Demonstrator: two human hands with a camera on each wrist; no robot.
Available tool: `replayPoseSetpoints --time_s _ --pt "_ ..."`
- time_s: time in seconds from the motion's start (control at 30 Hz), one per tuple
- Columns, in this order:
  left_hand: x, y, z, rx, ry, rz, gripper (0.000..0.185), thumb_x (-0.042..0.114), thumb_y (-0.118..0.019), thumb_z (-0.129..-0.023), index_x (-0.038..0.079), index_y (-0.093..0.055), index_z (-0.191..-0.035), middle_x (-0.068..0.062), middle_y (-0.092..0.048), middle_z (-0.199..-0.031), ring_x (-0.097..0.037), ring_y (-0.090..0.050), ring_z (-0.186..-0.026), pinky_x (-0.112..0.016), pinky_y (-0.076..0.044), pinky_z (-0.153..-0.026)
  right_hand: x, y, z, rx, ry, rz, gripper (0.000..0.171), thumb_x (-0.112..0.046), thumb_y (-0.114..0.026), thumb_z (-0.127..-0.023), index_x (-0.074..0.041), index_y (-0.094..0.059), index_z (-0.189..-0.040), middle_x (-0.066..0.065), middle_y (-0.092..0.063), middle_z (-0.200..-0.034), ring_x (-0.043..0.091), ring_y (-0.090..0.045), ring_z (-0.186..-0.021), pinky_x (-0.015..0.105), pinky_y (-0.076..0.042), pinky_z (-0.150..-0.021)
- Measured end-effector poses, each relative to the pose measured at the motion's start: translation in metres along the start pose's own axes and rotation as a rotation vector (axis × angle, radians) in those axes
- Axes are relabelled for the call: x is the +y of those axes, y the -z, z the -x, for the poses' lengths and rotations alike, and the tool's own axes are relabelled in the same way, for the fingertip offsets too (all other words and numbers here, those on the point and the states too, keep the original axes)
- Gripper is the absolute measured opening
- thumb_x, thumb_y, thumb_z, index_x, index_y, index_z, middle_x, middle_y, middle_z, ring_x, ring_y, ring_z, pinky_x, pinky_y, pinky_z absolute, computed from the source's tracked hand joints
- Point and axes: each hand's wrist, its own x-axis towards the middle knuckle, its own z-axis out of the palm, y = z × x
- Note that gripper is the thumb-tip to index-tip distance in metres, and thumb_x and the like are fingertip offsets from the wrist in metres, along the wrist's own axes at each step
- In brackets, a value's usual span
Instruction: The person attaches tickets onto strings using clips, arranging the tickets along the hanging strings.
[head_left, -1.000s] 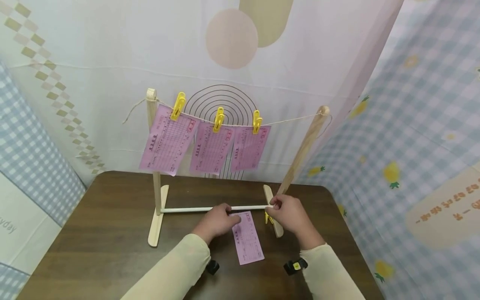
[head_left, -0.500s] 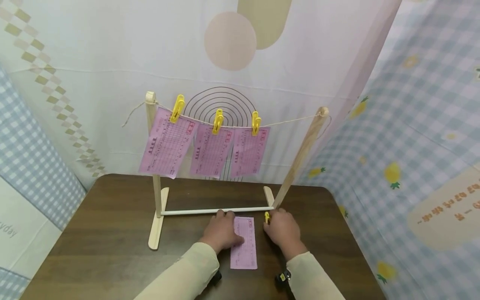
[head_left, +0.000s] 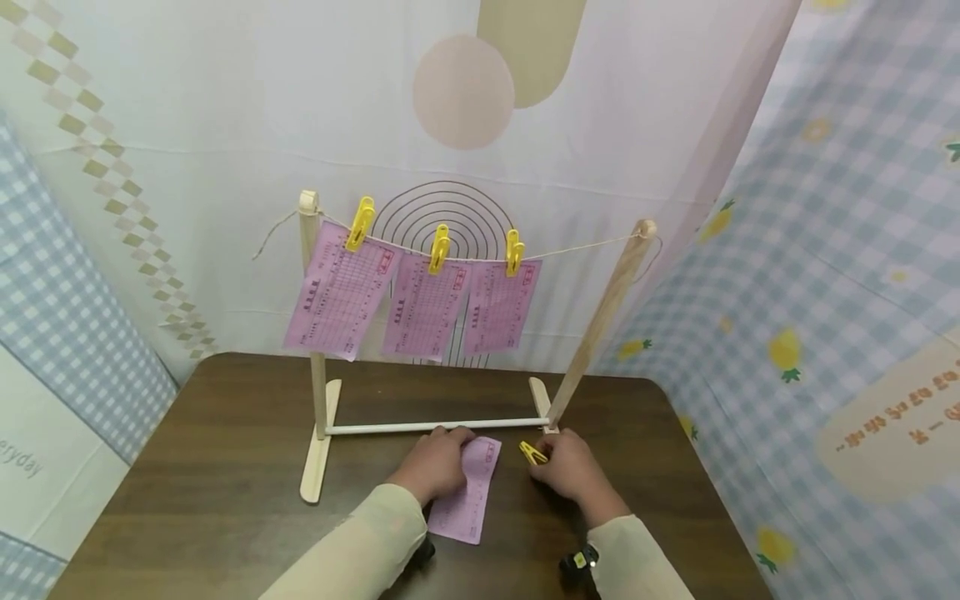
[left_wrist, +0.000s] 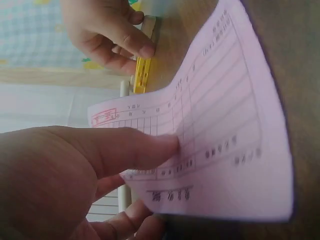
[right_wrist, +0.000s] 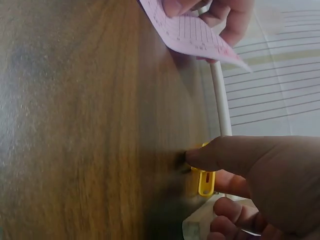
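My left hand pinches a pink printed slip along its side, thumb on top and fingers beneath. In the left wrist view the slip bends and lifts off the table. To the right, my right hand holds a yellow clothespin between thumb and fingers, close to the stand's right foot. The right wrist view shows the clothespin partly covered by the thumb. Three pink slips hang from a string, each under a yellow clothespin.
A wooden stand has a left post, a right post and a white crossbar low between them. Its left foot lies on the brown table. Patterned cloth hangs behind and at both sides.
My left hand has gone from touching the flat slip to lifting it, shifting it left. My right hand has moved off the stand's foot and taken up the yellow clothespin.
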Motion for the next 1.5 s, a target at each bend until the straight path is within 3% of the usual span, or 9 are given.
replayPoseSetpoints --time_s 0.13,0.23,0.37,0.5,0.9,1.13,1.27,1.37,1.5 --pt "-0.008 0.000 -0.004 -0.001 -0.053 0.080 0.068 -0.003 -0.067 -0.077 0.023 -0.062 -0.140 -0.010 -0.069 -0.127 -0.026 -0.064 -0.109 -0.042 -0.055 -0.087 0.001 0.003 0.002 -0.025 -0.020 -0.001 0.020 -0.024 -0.090 -0.077 -0.017 -0.075 -0.088 0.003 -0.060 -0.092 0.017 -0.056 -0.080 0.038 -0.050 -0.074" --pt "-0.014 0.002 -0.008 -0.017 -0.071 0.193 0.072 -0.009 -0.062 -0.078 0.020 -0.058 -0.144 -0.007 -0.070 -0.117 -0.020 -0.064 -0.099 -0.036 -0.055 -0.079 0.002 0.005 0.006 -0.024 -0.036 0.002 0.019 -0.023 -0.089 -0.078 -0.016 -0.075 -0.090 0.004 -0.061 -0.094 0.018 -0.057 -0.083 0.040 -0.051 -0.077" --pt "-0.020 0.006 -0.011 -0.031 -0.027 0.326 0.077 -0.006 -0.064 -0.078 0.021 -0.053 -0.149 -0.002 -0.068 -0.107 -0.016 -0.063 -0.085 -0.030 -0.053 -0.066 0.002 0.005 0.011 -0.006 -0.041 -0.004 0.019 -0.021 -0.088 -0.078 -0.015 -0.076 -0.092 0.004 -0.063 -0.094 0.019 -0.059 -0.083 0.040 -0.052 -0.077" --pt "-0.023 0.010 -0.011 -0.053 0.024 0.418 0.082 -0.003 -0.069 -0.077 0.022 -0.050 -0.153 -0.003 -0.067 -0.109 -0.018 -0.064 -0.083 -0.032 -0.053 -0.061 0.001 0.005 0.015 0.008 -0.037 -0.006 0.018 -0.021 -0.087 -0.077 -0.016 -0.076 -0.091 0.003 -0.062 -0.093 0.018 -0.058 -0.081 0.038 -0.051 -0.074" --pt "-0.022 0.012 -0.007 -0.082 0.019 0.542 0.087 -0.004 -0.073 -0.079 0.020 -0.044 -0.157 -0.007 -0.071 -0.105 -0.018 -0.069 -0.078 -0.034 -0.058 -0.062 -0.004 0.009 0.026 -0.011 -0.059 -0.015 0.017 -0.020 -0.088 -0.078 -0.016 -0.074 -0.088 0.002 -0.061 -0.088 0.017 -0.054 -0.078 0.036 -0.048 -0.070" --pt "-0.019 0.020 -0.006 -0.045 0.003 0.567 0.071 0.005 -0.073 -0.087 0.017 -0.051 -0.153 0.001 -0.075 -0.102 -0.014 -0.069 -0.087 -0.031 -0.056 -0.071 -0.003 0.009 0.031 -0.031 -0.074 -0.063 0.018 -0.020 -0.087 -0.079 -0.016 -0.073 -0.089 0.000 -0.060 -0.084 0.016 -0.054 -0.074 0.032 -0.045 -0.065" --pt "-0.015 0.023 -0.007 -0.026 -0.019 0.652 0.045 0.007 -0.072 -0.090 0.012 -0.068 -0.134 0.000 -0.075 -0.099 -0.014 -0.067 -0.087 -0.030 -0.056 -0.072 0.000 0.017 0.032 -0.049 -0.063 -0.145 0.019 -0.015 -0.084 -0.079 -0.016 -0.072 -0.093 -0.002 -0.062 -0.080 0.013 -0.056 -0.069 0.029 -0.046 -0.060" --pt "-0.007 0.028 -0.006 0.011 -0.034 0.708 0.025 0.010 -0.073 -0.091 0.012 -0.076 -0.116 -0.001 -0.074 -0.098 -0.014 -0.067 -0.088 -0.029 -0.056 -0.073 -0.002 0.030 0.033 -0.050 -0.040 -0.209 0.021 -0.009 -0.080 -0.079 -0.015 -0.072 -0.098 -0.002 -0.067 -0.083 0.012 -0.059 -0.070 0.029 -0.048 -0.060" --pt "0.008 0.038 -0.004 0.074 -0.043 0.820 0.016 0.019 -0.074 -0.095 0.012 -0.075 -0.109 -0.002 -0.076 -0.099 -0.015 -0.070 -0.091 -0.030 -0.057 -0.078 -0.012 0.061 0.036 -0.026 0.013 -0.254 0.023 -0.008 -0.077 -0.086 -0.015 -0.073 -0.108 -0.002 -0.072 -0.093 0.011 -0.062 -0.080 0.029 -0.052 -0.066"
